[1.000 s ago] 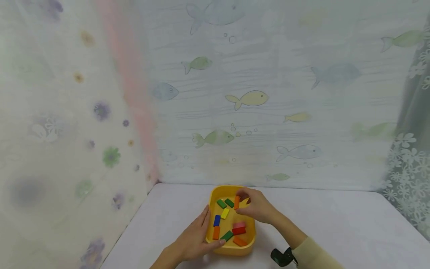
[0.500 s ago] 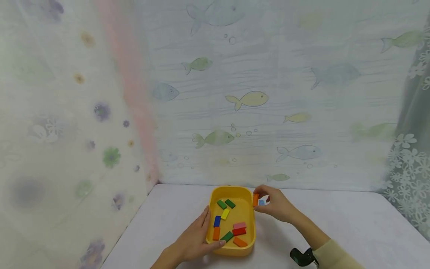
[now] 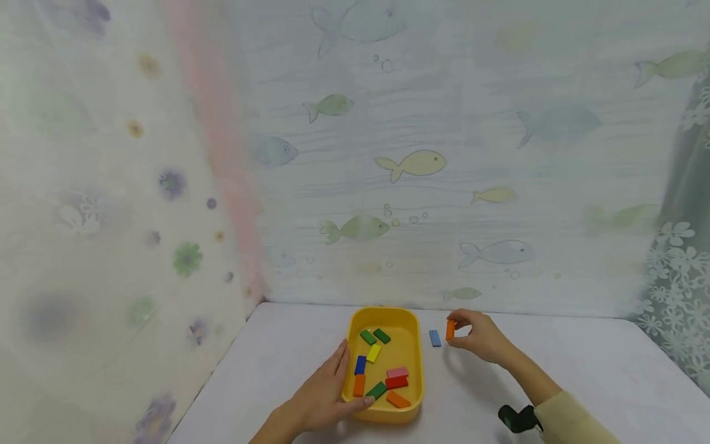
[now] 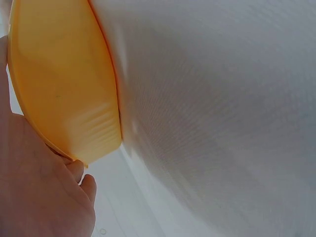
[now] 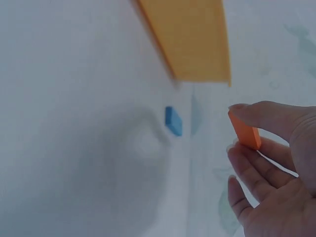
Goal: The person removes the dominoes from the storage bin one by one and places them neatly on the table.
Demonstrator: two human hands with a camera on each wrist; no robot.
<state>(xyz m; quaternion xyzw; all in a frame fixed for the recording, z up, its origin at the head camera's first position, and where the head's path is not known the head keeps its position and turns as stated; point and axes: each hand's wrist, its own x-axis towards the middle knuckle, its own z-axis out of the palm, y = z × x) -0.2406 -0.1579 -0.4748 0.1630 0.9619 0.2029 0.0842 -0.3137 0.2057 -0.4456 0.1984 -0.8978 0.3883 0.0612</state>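
My right hand (image 3: 481, 337) pinches an orange block (image 3: 450, 330) between thumb and fingertips, holding it upright to the right of a yellow tray (image 3: 415, 364). In the right wrist view the orange block (image 5: 244, 131) sits between thumb and index finger, the other fingers spread below. Just left of that hand, a light blue block (image 3: 435, 338) lies on the table. My left hand (image 3: 318, 391) rests against the tray's left side, fingers straight along the outer wall and thumb over the near rim. In the left wrist view, its small fingertips are right at the rim.
Inside the tray lie several flat blocks: green (image 3: 382, 335), yellow (image 3: 374, 353), dark blue (image 3: 360, 364), orange (image 3: 398, 399), red (image 3: 396, 382) and pink (image 3: 397, 372). A white cloth covers the table (image 3: 582, 370). A fish-patterned curtain (image 3: 416, 234) hangs behind.
My right hand has moved right with the orange block, from over the tray to beyond the light blue block, which now shows fully. The left hand and tray have stayed in place.
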